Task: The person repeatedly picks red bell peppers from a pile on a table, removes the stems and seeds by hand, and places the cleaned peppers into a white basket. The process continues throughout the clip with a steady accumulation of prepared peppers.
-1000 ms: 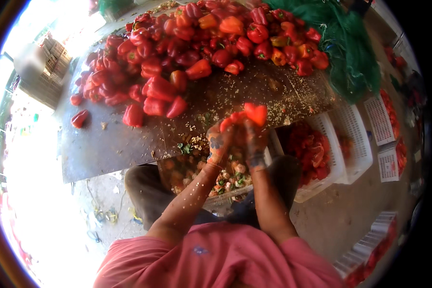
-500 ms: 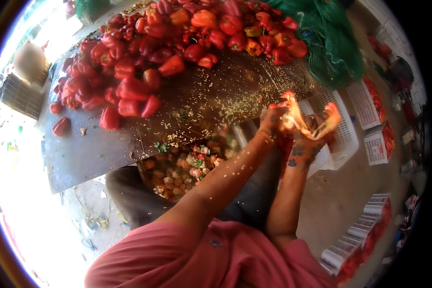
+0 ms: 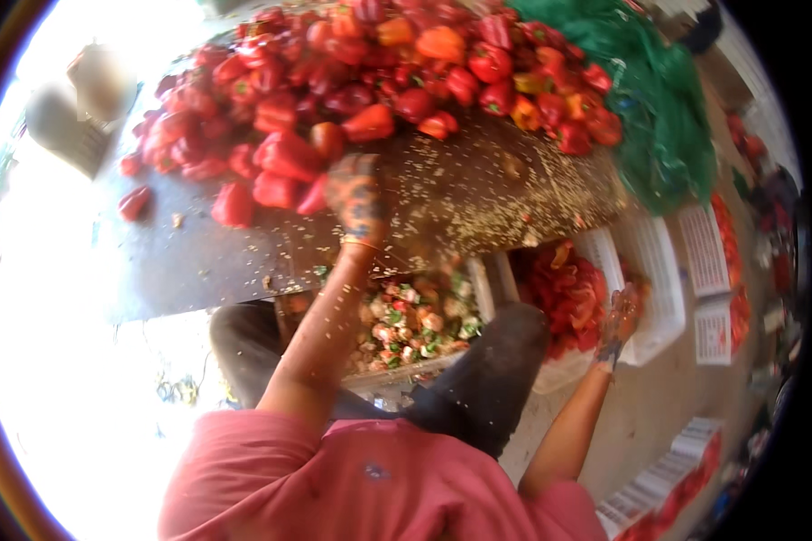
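— What am I looking down at?

— I see a dark bench (image 3: 198,261) strewn with pale seeds, and a big heap of red peppers (image 3: 379,72) along its far side, a few orange ones among them. A green net sack (image 3: 659,117) lies at the far right. Below the near edge of the bench sits a crate of cores and scraps (image 3: 410,320), and right of it a white crate of cut red pieces (image 3: 568,293). More white crates (image 3: 708,261) stand further right on the floor. The left of the view is blown out by sunlight.

— And the hands?

— The left hand (image 3: 356,198) reaches far over the bench and rests at the near edge of the heap, fingers curled down onto a red pepper (image 3: 284,180). I cannot tell whether it grips that pepper or only touches it. The right hand (image 3: 621,316) hangs low on the right, open with fingers spread, at the right rim of the crate of cut pieces. It holds nothing. The two hands are well apart.
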A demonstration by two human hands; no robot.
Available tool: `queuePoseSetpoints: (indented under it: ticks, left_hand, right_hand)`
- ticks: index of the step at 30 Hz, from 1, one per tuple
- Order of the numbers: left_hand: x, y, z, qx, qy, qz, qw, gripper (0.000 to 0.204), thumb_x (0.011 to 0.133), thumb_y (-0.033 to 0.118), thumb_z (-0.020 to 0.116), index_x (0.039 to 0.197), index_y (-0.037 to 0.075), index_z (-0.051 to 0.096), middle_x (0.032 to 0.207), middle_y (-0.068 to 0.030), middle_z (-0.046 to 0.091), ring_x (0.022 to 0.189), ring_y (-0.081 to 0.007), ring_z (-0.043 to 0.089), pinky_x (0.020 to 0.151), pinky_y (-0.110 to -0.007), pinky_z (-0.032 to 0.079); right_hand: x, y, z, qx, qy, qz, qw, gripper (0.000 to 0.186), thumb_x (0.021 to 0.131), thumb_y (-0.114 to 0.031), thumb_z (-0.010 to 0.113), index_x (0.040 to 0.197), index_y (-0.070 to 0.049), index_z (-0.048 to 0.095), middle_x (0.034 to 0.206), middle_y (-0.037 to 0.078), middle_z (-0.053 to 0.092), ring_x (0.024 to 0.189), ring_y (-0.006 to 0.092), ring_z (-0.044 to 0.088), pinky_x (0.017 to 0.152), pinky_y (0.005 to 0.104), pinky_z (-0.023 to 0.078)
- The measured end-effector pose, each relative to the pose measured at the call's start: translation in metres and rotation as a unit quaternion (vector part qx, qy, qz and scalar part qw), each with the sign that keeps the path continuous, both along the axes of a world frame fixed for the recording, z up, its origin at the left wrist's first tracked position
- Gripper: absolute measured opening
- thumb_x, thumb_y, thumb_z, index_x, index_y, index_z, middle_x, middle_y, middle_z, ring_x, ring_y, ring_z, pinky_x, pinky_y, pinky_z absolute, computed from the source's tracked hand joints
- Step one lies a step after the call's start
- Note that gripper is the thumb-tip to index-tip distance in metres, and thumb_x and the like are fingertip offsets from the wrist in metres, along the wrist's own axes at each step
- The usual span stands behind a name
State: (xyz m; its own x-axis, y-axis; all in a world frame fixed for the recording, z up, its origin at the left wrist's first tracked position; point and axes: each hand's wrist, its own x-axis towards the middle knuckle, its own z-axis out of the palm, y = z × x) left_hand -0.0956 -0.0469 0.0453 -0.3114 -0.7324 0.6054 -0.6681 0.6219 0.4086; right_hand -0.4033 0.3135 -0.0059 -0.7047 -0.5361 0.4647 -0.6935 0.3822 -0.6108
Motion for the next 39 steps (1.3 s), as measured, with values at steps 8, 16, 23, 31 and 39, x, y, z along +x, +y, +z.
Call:
queuePoseSetpoints:
  ticks: [8,16,23,31,39]
  left_hand:
    - [0.114,-0.023,-0.042,0.141,-0.074,-0.111,0.981,0.042,0.074,0.014,0.063,0.115,0.016,0.054,0.105,-0.014,0.057,0.097,-0.0351,0.054,0.083,-0.047,0.043]
    - [0.089,0.01,-0.045,0.101,-0.113,-0.13,0.98,0.026,0.085,0.025,0.054,0.105,0.012,0.062,0.108,-0.0137,0.059,0.105,-0.0308,0.053,0.092,-0.047,0.039]
    - [0.036,-0.04,-0.067,0.213,-0.071,-0.06,0.973,0.035,0.094,0.032,0.043,0.078,0.013,0.067,0.079,-0.0111,0.066,0.077,-0.0343,0.062,0.071,-0.045,0.048]
    - [0.024,-0.051,-0.06,0.276,-0.125,0.022,0.953,0.049,0.096,0.04,0.034,0.077,0.011,0.068,0.076,-0.0131,0.067,0.078,-0.0345,0.064,0.072,-0.045,0.049]
    - [0.041,0.019,-0.045,0.472,0.271,-0.186,0.818,0.035,0.094,0.033,0.044,0.096,0.004,0.064,0.089,-0.015,0.064,0.087,-0.0266,0.062,0.077,-0.037,0.05]
  right_hand:
    - [0.245,-0.251,0.072,-0.002,-0.256,0.317,0.913,0.033,0.097,-0.028,0.048,0.124,-0.01,0.055,0.13,0.016,0.052,0.104,0.0187,0.06,0.085,0.0294,0.05]
    - [0.268,-0.291,-0.019,0.35,0.111,0.27,0.89,0.026,0.096,-0.017,0.042,0.098,-0.003,0.064,0.085,0.017,0.067,0.076,0.0266,0.066,0.067,0.0369,0.052]
    - [0.258,-0.306,-0.069,0.259,-0.276,0.175,0.909,0.032,0.096,-0.031,0.045,0.095,-0.006,0.065,0.077,0.007,0.062,0.067,0.017,0.056,0.059,0.0355,0.045]
    - [0.28,-0.258,-0.026,0.118,-0.292,0.219,0.924,0.028,0.091,-0.029,0.052,0.088,-0.002,0.06,0.076,0.01,0.06,0.07,0.0227,0.058,0.062,0.0382,0.047]
    - [0.272,-0.199,0.009,-0.122,-0.706,0.217,0.663,0.025,0.094,-0.029,0.056,0.104,-0.006,0.058,0.085,0.001,0.054,0.075,0.0129,0.053,0.067,0.0272,0.047]
